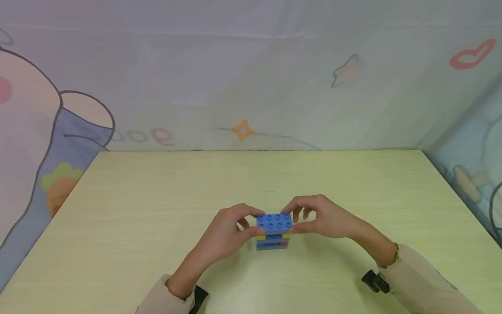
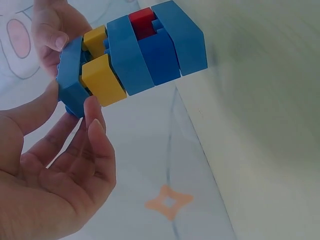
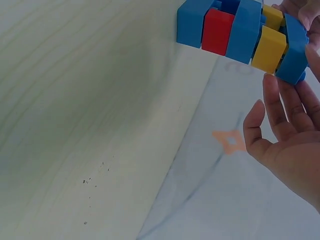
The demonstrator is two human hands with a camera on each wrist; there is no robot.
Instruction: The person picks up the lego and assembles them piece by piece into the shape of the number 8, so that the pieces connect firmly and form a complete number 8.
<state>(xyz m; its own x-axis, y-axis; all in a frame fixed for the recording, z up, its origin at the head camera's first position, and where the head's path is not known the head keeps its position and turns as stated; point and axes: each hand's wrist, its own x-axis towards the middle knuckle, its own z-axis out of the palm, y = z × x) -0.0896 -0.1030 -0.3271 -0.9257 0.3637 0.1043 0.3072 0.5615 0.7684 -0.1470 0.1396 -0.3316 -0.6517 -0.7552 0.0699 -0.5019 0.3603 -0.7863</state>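
A small tower of toy building bricks (image 1: pixel 272 247) stands upright on the table. Its top is a long blue brick (image 1: pixel 274 221) with several studs. My left hand (image 1: pixel 226 233) pinches that brick's left end between thumb and fingers, while my right hand (image 1: pixel 331 220) pinches the right end. Under it sit yellow bricks (image 2: pixel 104 80) at both ends with a gap between them. Lower come another long blue brick (image 2: pixel 130 56), then a layer with a red brick (image 3: pixel 217 31) and a blue brick (image 2: pixel 159 56), and a long blue brick (image 3: pixel 194 22) at the base.
The pale wooden table (image 1: pixel 157 187) ends at a printed backdrop cloth (image 1: pixel 235 65) behind and at the sides. Black wrist straps (image 1: pixel 375 281) show near both beige sleeves. At the far right edge hangs a dark cable (image 1: pixel 493 209).
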